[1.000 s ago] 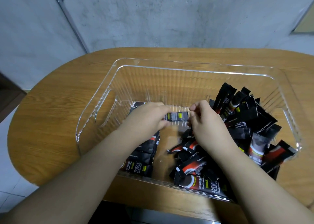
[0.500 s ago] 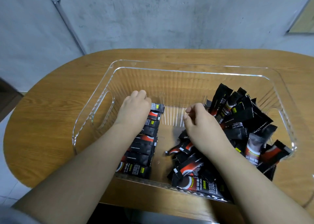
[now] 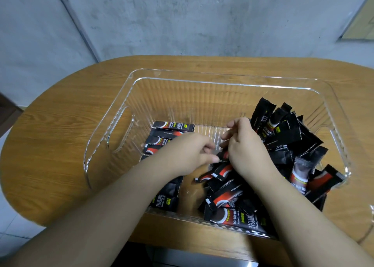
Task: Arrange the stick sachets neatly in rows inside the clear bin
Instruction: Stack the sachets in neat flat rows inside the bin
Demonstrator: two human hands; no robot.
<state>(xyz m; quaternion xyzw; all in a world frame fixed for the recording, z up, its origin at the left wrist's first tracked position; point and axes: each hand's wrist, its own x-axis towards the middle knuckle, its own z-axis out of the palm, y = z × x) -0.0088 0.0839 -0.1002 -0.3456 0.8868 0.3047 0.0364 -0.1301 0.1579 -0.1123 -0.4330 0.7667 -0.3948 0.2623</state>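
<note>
On a wooden table (image 3: 60, 137), a clear bin (image 3: 202, 80) is set. One sachet (image 3: 221, 155), lengthwise left-right, is pinched between left hand (image 3: 188, 153) and right hand (image 3: 247, 147), the loose pile (image 3: 283, 145) rightward, the neat row (image 3: 168, 135) leftward.

Near sachet (image 3: 240, 222) at bin's near wall: "INSTANT COFFEE" in small white print, beside large white characters, not legible. Right-pile sachet (image 3: 283, 145): "INSTANT" legible. Near-left sachet (image 3: 165, 201): white characters, yellow tag, unreadable. Far row sachet (image 3: 174, 126): same markings, too blurred.
</note>
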